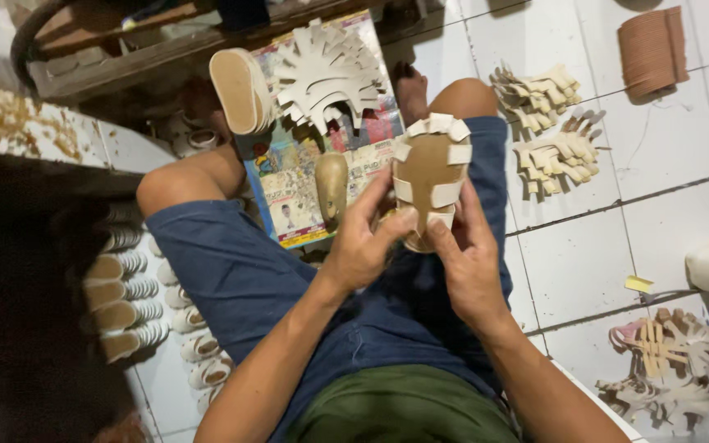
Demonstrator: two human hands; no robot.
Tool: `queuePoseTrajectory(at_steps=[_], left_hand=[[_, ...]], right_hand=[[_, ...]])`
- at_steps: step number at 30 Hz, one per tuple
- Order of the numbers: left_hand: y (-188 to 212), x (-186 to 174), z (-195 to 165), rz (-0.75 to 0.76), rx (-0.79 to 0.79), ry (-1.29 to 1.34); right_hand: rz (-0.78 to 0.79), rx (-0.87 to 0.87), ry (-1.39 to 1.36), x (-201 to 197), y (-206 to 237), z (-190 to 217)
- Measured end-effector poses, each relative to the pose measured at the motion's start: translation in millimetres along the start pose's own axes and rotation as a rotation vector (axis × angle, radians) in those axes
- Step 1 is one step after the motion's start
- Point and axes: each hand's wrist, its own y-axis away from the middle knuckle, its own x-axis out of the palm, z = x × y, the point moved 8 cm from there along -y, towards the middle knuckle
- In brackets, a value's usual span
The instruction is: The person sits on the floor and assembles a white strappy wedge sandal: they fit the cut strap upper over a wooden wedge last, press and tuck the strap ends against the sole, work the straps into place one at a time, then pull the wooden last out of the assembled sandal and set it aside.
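Both hands are closing on one item: the left hand (360, 246) is gripping the left edge of a small sandal form (428, 182) with thumb and fingertips, and the right hand (468, 261) is pinching its lower right edge, thumb pressing a strap down. The form is tan with pale straps folding over its rim, and it is sitting sole-up above the person's lap, between the knees.

Item: blue shorts (256, 271), covering both thighs, and a green shirt hem (404, 406) showing at the lower frame edge.

Item: rows of finished small sandals (125, 299), lying on the floor beside the left thigh, partly in shadow.

Item: a heap of cut pale and pink strap pieces (666, 361), lying on the white tiled floor (584, 271) at lower right, with a small yellow scrap (638, 284) just above it.

Item: a printed paper sheet (305, 172), spreading between the legs, bearing a bare wooden-looking last (331, 187), a fan of white strap cut-outs (326, 72) and an upturned tan sole (241, 89).

Item: two stacks of cream strap cut-outs (547, 123), resting on the tiles beyond the right knee.

Item: a stack of brown sheets (652, 51), lying farthest off at upper right.
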Motion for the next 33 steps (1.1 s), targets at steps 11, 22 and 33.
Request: queuePoseTrajectory(at_steps=[11, 22, 33], left_hand=[[-2, -52, 29, -0.337, -0.202, 0.897], [16, -72, 75, -0.461, -0.221, 0.952], [23, -71, 96, -0.496, -0.293, 0.994]], right_hand=[[0.016, -0.105, 0.210, 6, 4, 29], [0.073, 0.153, 0.286, 12, 10, -26], [0.204, 0.069, 0.414, 31, 9, -32]])
